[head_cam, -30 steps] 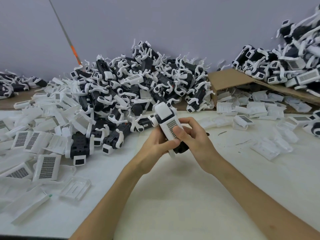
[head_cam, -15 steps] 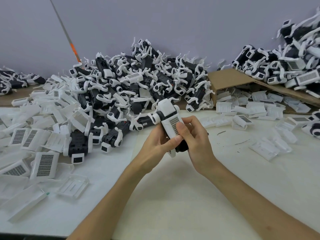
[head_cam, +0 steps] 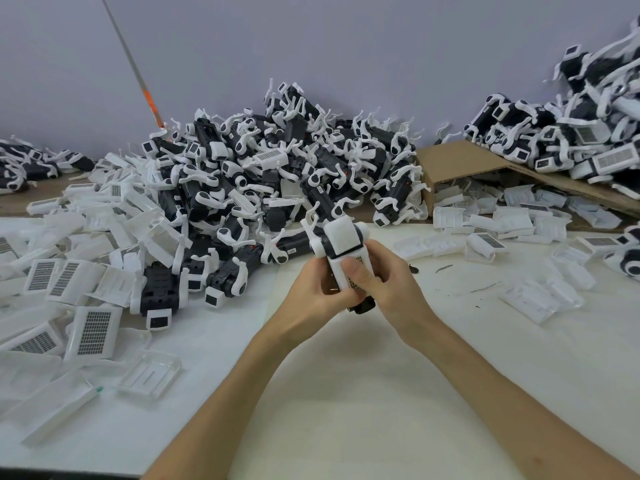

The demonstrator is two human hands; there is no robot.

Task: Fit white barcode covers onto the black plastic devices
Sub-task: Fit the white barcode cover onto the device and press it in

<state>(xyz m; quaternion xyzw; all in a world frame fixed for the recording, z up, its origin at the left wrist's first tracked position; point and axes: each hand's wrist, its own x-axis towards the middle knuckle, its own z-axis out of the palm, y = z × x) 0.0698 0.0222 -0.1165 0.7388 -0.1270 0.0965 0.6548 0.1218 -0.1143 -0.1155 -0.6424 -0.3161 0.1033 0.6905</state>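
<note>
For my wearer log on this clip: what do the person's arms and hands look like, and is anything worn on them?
Both are bare. The left hand and right hand have no gloves, and no rings show. The left forearm and right forearm carry no sleeve, watch or band as far as the frame reaches.

Head camera looks forward-down, close over table (head_cam: 346, 393).
</note>
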